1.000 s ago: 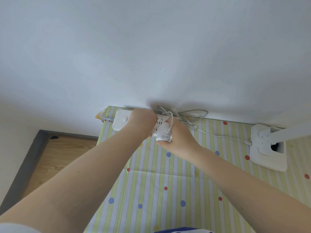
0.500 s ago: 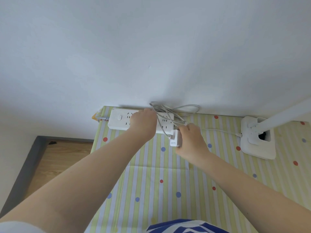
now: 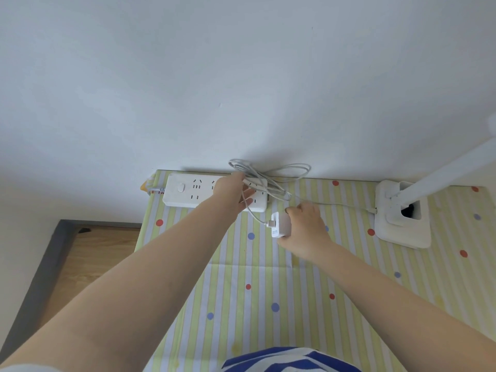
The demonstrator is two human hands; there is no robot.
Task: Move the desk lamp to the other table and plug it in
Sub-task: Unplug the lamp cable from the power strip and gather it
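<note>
Right hand [image 3: 306,232] fingers pinch the white square plug adapter [image 3: 280,225] just off the white plastic power strip [image 3: 188,193]; left hand [image 3: 233,193] fingers, spread, rest on that strip

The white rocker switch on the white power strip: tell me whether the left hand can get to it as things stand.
Probably yes. The white rocker switch sits uncovered at the white power strip's left end; the left hand rests on the strip nearby, and the grey cable loops lie on the other side.
</note>
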